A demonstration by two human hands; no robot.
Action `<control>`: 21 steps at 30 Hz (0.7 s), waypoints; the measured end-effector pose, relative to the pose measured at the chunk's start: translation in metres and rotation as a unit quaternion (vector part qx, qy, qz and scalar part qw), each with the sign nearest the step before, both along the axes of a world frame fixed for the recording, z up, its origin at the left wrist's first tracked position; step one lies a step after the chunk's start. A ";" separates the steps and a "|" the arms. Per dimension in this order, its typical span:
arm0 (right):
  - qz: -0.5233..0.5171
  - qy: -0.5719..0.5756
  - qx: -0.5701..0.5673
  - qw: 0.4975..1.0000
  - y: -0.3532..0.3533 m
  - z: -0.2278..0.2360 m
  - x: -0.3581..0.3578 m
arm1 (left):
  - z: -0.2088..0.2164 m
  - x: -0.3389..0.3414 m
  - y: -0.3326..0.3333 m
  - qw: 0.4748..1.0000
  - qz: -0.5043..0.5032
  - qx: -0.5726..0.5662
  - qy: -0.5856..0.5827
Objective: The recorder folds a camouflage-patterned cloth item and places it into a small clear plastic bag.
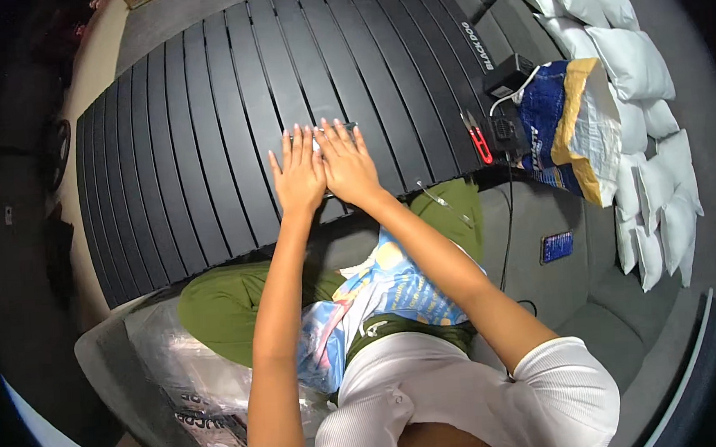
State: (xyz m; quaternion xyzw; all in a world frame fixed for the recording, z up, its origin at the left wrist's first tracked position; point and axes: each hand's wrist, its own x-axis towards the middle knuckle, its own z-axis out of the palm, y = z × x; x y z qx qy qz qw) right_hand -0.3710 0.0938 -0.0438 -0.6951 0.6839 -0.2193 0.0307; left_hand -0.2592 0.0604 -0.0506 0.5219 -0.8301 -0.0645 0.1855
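Note:
My left hand [299, 178] and my right hand [348, 168] lie flat, side by side, near the front edge of a black slatted table [213, 126]. Their fingers are stretched out and point away from me, and the thumbs meet in the middle. Beneath them is a thin, clear, plastic-looking piece [354, 126]. Only bits of its edge show past my fingertips, so I cannot make out its kind. A small white patch shows between the two hands.
Red-handled snips [480, 141] lie at the table's right, beside black boxes [510, 76] with cables. A blue, yellow and white bag [569, 129] stands there. Farther right are a phone [557, 246] and stacked white pillows [631, 63]. Plastic-wrapped packages [203, 364] lie left on the sofa.

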 end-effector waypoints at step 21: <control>-0.309 -0.114 -0.061 0.942 0.207 -0.008 -0.183 | 0.002 0.021 -0.013 0.799 0.042 0.208 0.562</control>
